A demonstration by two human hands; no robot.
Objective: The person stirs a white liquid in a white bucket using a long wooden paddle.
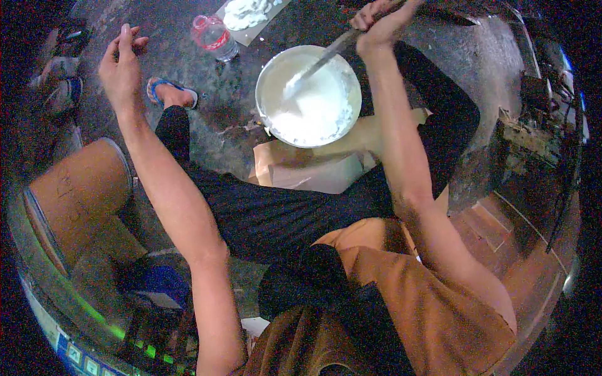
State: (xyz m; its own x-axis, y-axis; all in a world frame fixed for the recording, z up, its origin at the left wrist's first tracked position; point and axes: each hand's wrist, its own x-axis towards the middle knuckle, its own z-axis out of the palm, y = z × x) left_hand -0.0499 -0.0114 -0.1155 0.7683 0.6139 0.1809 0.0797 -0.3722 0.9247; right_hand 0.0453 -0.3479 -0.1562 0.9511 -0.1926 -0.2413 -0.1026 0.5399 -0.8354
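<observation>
The right hand point(379, 22) is closed around the handle of a long metal stirring blade point(320, 61), angled down into white paste in the round metal bowl point(266, 116) on the floor between the person's legs. The left hand point(121, 66) hangs open and empty, seemingly for balance.

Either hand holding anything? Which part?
The right hand is closed around the upper handle end of a stirring tool, whose other end is in the white mix in the bowl. The left hand is open and holds nothing.

Orange sleeveless top point(433, 313), black trousers point(276, 213) w/ blue flip-flop point(158, 86) (arms bare)
</observation>
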